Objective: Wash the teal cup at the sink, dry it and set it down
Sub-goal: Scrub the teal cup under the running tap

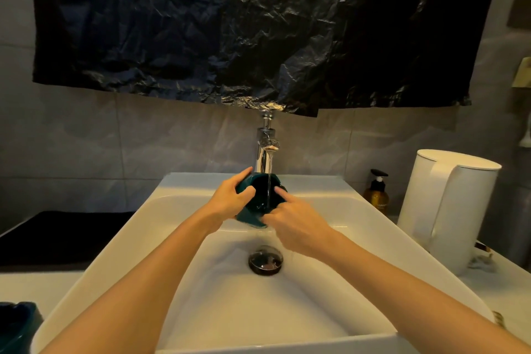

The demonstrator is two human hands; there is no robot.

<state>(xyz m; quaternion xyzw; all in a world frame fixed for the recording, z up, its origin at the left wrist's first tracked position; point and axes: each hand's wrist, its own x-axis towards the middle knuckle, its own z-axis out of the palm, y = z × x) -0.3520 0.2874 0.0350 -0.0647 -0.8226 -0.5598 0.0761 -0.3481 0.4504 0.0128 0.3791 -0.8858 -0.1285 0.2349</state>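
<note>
Teal cup [250, 218] below faucet [265, 149], in grip of left hand [230, 200] and right hand [294, 225]

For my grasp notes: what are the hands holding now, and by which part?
Both hold the teal cup under the tap: the left hand grips its left wall, thumb at the rim; the right hand its right wall, forefinger at the rim.

Both hands [230, 198] [290, 220] hold teal cup [260, 198] under running faucet [265, 149]
</note>
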